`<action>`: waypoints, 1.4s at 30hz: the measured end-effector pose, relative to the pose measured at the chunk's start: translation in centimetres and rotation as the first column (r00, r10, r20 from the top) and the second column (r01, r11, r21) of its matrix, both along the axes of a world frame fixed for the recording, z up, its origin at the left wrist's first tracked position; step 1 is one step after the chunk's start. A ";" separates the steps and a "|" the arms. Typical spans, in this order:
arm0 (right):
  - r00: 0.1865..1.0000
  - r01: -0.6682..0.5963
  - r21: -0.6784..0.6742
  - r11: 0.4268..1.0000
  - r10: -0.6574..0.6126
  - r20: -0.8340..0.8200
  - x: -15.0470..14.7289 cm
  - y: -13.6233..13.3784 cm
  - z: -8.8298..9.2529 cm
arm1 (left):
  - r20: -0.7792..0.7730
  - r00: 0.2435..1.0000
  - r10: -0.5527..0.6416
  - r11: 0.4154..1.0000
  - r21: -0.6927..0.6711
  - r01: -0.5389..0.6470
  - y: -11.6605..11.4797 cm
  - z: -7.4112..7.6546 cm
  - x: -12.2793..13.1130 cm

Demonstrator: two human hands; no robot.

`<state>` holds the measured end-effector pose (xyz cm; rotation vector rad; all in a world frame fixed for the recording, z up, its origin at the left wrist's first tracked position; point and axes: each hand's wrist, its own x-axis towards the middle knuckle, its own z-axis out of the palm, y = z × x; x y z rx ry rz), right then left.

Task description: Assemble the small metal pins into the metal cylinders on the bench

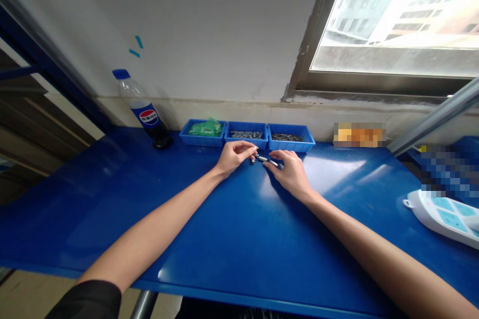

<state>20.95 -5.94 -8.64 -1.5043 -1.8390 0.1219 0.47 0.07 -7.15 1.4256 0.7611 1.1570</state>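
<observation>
My left hand (pixel 235 154) is curled in a pinch over the blue table (pixel 209 239), its fingertips on one end of a small metal part (pixel 263 159). My right hand (pixel 289 172) rests on the table just to the right, its fingers pinching the other end of the same small metal part. Both hands sit right in front of three blue trays: the left tray (pixel 202 139) holds green pieces, the middle tray (pixel 246 141) holds several grey metal parts, the right tray (pixel 291 143) holds several thin dark pins.
A cola bottle (pixel 144 112) with a blue cap stands at the back left against the wall. A white power strip (pixel 445 217) lies at the right edge. A metal bar (pixel 434 119) slants down at the right under the window.
</observation>
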 end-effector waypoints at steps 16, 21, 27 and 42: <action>0.720 -0.192 -0.101 0.976 0.070 -0.691 0.3 0.2 0.6 | -0.074 0.997 -0.037 0.999 0.031 0.039 -0.2 -0.1 0.0; 0.649 -0.272 -0.127 0.954 0.085 -0.756 0.0 0.0 1.0 | -0.142 0.989 -0.031 0.997 0.062 0.041 -0.2 0.0 0.0; 0.694 -0.313 -0.118 0.942 0.142 -0.706 0.0 -0.1 1.0 | -0.250 0.962 -0.106 0.986 0.100 0.135 -0.5 0.2 0.1; 0.879 -0.283 0.005 0.959 0.262 -0.398 -0.4 -0.5 1.2 | 0.033 0.999 0.021 1.000 0.011 -0.021 0.0 0.0 -0.1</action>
